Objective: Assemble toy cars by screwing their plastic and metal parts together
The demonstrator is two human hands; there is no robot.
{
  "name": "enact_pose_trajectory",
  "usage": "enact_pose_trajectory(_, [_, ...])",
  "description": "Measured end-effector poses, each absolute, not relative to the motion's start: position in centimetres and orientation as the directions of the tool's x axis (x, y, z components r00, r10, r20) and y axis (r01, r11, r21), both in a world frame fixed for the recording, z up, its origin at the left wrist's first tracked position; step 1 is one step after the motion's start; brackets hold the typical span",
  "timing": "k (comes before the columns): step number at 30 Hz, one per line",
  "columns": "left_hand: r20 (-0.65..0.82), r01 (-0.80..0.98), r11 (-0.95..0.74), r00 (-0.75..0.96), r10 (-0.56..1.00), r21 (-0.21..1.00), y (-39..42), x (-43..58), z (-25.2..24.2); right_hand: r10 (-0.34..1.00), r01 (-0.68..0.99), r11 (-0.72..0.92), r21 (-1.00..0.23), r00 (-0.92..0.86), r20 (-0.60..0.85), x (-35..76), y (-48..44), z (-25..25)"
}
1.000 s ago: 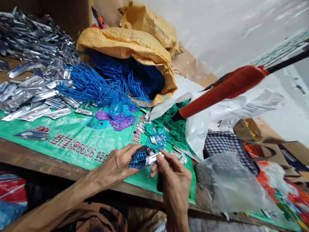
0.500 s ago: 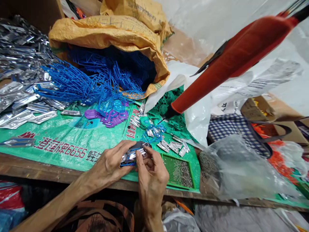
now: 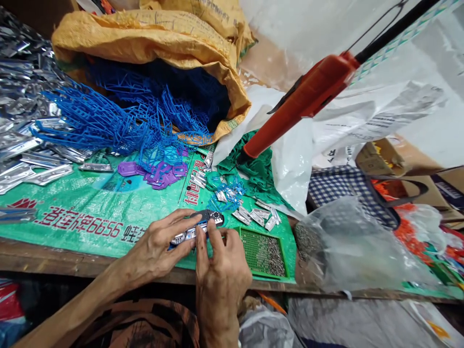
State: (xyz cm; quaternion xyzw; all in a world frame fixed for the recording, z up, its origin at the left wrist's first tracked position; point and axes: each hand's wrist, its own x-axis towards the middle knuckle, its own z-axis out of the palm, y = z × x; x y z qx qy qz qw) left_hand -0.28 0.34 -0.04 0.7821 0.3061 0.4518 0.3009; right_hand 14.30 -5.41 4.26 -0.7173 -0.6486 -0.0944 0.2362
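My left hand is closed around a small assembly of black, silver and blue plastic parts, its thumb below and fingers along the top. My right hand is closed at the same assembly, thumb and index finger pressed on its near silver face. Whatever lies under those fingertips is hidden. Both hands are just above the front edge of the green-covered table. To their right lies a green mesh tray of small screws. An orange electric screwdriver hangs tip down beyond them.
A yellow woven sack spills blue plastic frames. Silver plastic parts are heaped at left, near purple plates. Small silver pieces lie behind the tray. Green parts fill a white bag; a clear bag stands right.
The assembly has tilted and shifted slightly left in my hands. My right fingers have moved along its face. The view has shifted, and the hanging screwdriver shows more of its cable end.
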Motion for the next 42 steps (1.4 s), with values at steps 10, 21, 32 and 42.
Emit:
enact_pose_trajectory(10, [0.494, 0.191, -0.597, 0.399, 0.772, 0.779, 0.3, -0.1, 0.5, 0.756, 0.622, 0.240, -0.745, 0.362, 0.546, 15.2, -4.8, 0.4])
enact_pose_trajectory(21, [0.511, 0.302, -0.637, 0.403, 0.759, 0.709, 0.0, -0.1, 0.4, 0.756, 0.539, 0.297, -0.788, 0.371, 0.539, 14.8, -5.2, 0.0])
enact_pose_trajectory(32, [0.739, 0.478, -0.770, 0.310, 0.598, 0.423, -0.2, -0.4, 1.0, 0.780, 0.627, 0.319, -0.711, 0.252, 0.573, 15.6, -4.8, 0.8])
enact_pose_trajectory(42, [0.756, 0.392, -0.889, 0.501, 0.422, 0.236, 0.7, -1.9, 3.9, 0.784, 0.583, 0.333, -0.741, 0.265, 0.561, 15.5, -4.8, 0.9])
